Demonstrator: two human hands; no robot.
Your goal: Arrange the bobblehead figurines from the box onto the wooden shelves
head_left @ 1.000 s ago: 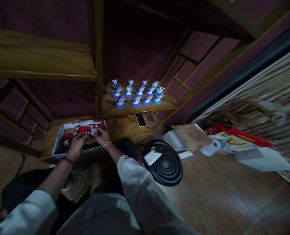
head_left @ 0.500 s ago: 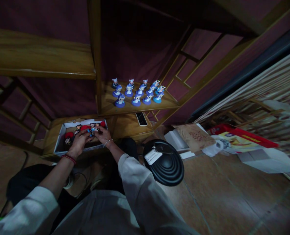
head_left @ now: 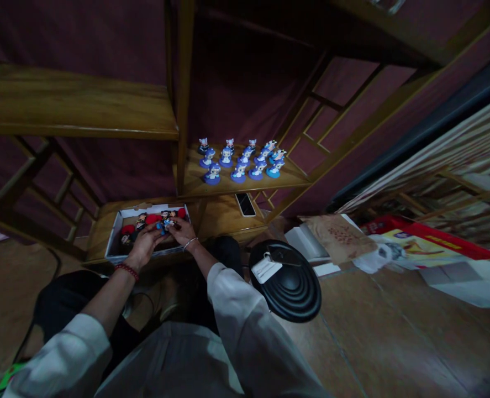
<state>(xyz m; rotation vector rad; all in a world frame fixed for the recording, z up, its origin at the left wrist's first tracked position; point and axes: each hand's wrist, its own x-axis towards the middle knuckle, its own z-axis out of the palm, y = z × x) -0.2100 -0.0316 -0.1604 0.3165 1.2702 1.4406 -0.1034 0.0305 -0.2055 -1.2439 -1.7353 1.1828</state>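
Over a shallow white cardboard box (head_left: 114,243) on the low shelf, my two hands come together around a small blue-and-white figurine (head_left: 168,225). My left hand (head_left: 146,245) closes on its left side, and my right hand (head_left: 182,231) closes on its right side. The fingertips partly cover it. Inside the box lie several dark-haired figurines (head_left: 141,221) with red round parts (head_left: 127,229). On the higher shelf to the right, several purple-based figurines (head_left: 212,174) stand upright in rows, with a few blue-based ones (head_left: 274,169) at the right end.
A phone (head_left: 245,204) lies on the low shelf right of the box. Beside my knee is a round black ridged stool (head_left: 294,287) carrying a white tag (head_left: 266,271) and a dark flat object. Cardboard packaging (head_left: 336,237) and a red-yellow box (head_left: 431,243) lie on the floor at right.
The whole view has shifted, so everything appears a little further right and slightly lower. Both hands stay on the blue figurine over the box, with barely any other movement.
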